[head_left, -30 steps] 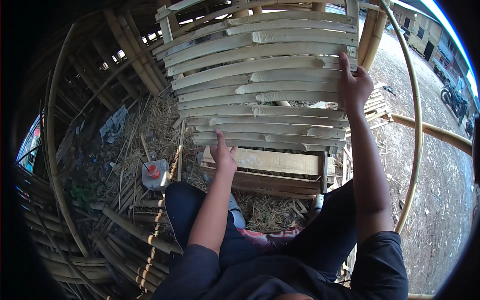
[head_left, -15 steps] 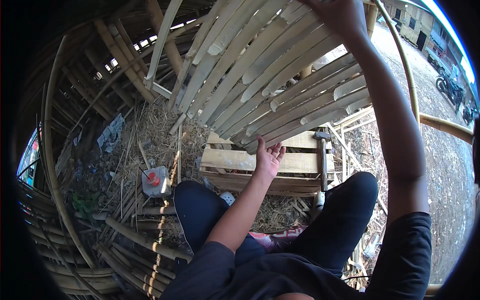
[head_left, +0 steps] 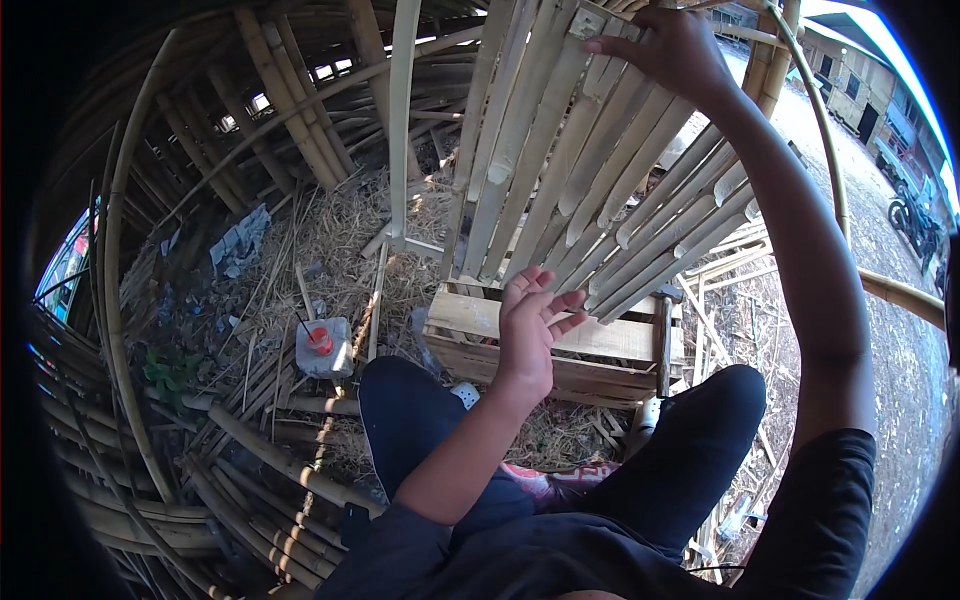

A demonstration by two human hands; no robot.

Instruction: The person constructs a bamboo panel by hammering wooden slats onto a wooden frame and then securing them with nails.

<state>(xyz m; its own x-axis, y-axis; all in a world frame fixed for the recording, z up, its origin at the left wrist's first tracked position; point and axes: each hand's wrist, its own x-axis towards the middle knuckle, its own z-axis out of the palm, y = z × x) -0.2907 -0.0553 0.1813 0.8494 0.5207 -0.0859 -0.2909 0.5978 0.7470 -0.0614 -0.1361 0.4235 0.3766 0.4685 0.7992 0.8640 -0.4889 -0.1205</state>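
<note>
Slatted panel (head_left: pixel 590 160) — tilted up over wooden crate (head_left: pixel 620 335).
My right hand (head_left: pixel 680 55) grips its upper edge; my left hand (head_left: pixel 528 325), apart, fingers spread, sits by its lower edge — contact unclear.

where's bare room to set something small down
The crate's top plank shows bare wood below the slatted panel, between the left hand and hammer; mostly open ground lies beyond the right forearm. Straw and bamboo strips crowd the block at left.
</note>
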